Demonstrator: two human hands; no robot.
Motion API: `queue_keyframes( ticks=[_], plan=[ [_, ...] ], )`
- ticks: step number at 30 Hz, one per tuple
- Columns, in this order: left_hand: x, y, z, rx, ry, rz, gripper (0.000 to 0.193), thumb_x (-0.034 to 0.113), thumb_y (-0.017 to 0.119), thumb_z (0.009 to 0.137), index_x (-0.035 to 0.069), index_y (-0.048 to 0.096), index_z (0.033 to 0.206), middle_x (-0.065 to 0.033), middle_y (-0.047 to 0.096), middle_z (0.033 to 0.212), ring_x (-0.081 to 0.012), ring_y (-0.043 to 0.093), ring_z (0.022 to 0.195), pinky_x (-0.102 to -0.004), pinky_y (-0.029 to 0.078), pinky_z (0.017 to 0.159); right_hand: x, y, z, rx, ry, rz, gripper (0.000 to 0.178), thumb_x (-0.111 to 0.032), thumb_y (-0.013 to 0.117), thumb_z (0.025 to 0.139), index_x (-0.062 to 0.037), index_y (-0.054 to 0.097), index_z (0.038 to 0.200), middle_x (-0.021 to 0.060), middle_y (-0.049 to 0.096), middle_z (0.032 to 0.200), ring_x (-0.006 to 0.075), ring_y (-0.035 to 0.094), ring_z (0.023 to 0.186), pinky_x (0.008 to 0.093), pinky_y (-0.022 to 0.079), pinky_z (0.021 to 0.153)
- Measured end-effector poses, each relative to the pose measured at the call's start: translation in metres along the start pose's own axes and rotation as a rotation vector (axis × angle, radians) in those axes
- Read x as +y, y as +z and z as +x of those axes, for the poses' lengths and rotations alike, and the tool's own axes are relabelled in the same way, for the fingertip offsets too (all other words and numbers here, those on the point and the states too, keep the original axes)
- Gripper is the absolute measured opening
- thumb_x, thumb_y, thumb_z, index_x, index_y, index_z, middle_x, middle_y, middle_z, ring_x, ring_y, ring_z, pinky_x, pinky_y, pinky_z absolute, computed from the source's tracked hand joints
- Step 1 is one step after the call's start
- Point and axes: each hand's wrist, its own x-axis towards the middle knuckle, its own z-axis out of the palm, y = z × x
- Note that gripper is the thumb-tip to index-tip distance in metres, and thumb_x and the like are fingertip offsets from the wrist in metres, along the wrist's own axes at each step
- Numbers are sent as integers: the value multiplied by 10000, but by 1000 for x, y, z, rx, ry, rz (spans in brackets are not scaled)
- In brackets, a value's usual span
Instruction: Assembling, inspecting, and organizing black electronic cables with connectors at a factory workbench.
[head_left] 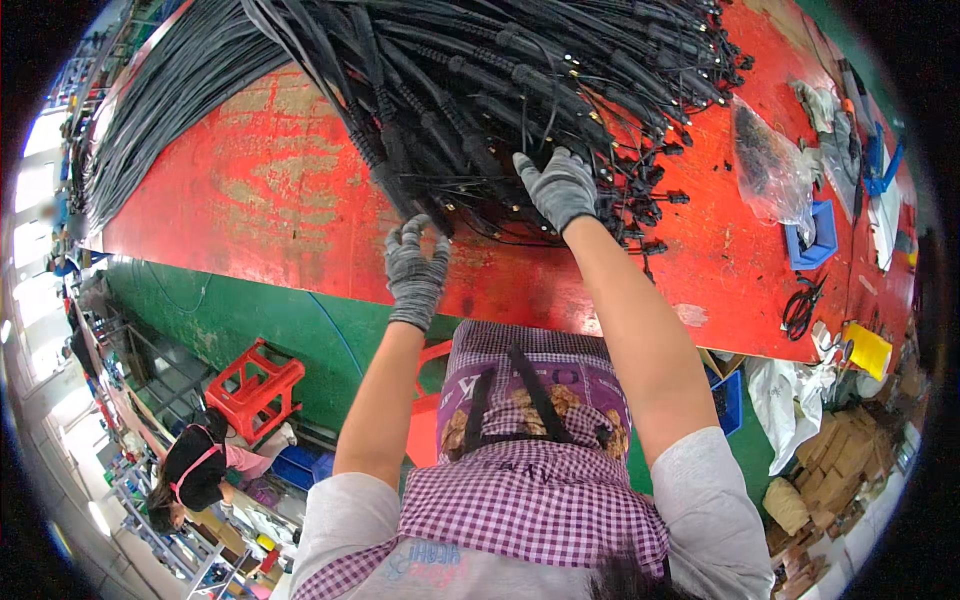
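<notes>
My left hand [416,272], in a grey striped knit glove, is at the near edge of a large pile of black cables [470,110]. Its fingers are spread and slightly bent, with the fingertips against the end of a thick black cable sleeve [392,188]. My right hand [562,188], gloved alike, reaches into the pile further right. Its fingers curl down around thin black cables, with the thumb on the other side; the cables partly hide what lies under the fingers. Small black connectors [645,205] with bright tips lie just right of it.
The cables lie on a worn red table [270,180]. To the right are a clear plastic bag [765,165], a blue bin [812,238], black scissors [802,307] and a yellow item [866,350]. Below left stands a red stool [255,390]; a person [200,465] bends nearby.
</notes>
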Motion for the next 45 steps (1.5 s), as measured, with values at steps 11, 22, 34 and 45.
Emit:
queue_keyframes(
  ticks=[11,22,34,45],
  plan=[
    [65,36,-9,-644,-685,-1899,254,251,619,769,103,492,930,-14,501,734,-81,460,553,-205,388,448,-1,3,30,-211,-15,-253,335,-221,507,682,23,596,894,230,550,995,327,515,992,375,414,845],
    [134,92,38,-157,-1090,-817,576,139,704,589,-11,389,1048,-149,533,988,-210,496,811,-342,407,778,37,-114,37,-243,-567,-437,68,-147,548,652,-94,588,637,123,540,576,254,565,588,350,440,520],
    [75,77,-5,-147,-723,-1498,69,52,519,734,116,490,731,13,438,528,-122,422,432,-260,374,420,61,-161,95,40,-909,-690,132,-112,550,637,-42,579,745,166,577,684,306,582,635,378,465,572],
    [41,96,-3,72,-714,-449,378,261,669,671,-10,537,898,-126,597,859,-252,557,761,-343,434,720,85,-119,115,188,-630,-829,264,-97,480,745,-120,513,1005,57,521,1084,205,493,1009,369,400,831]
  ],
)
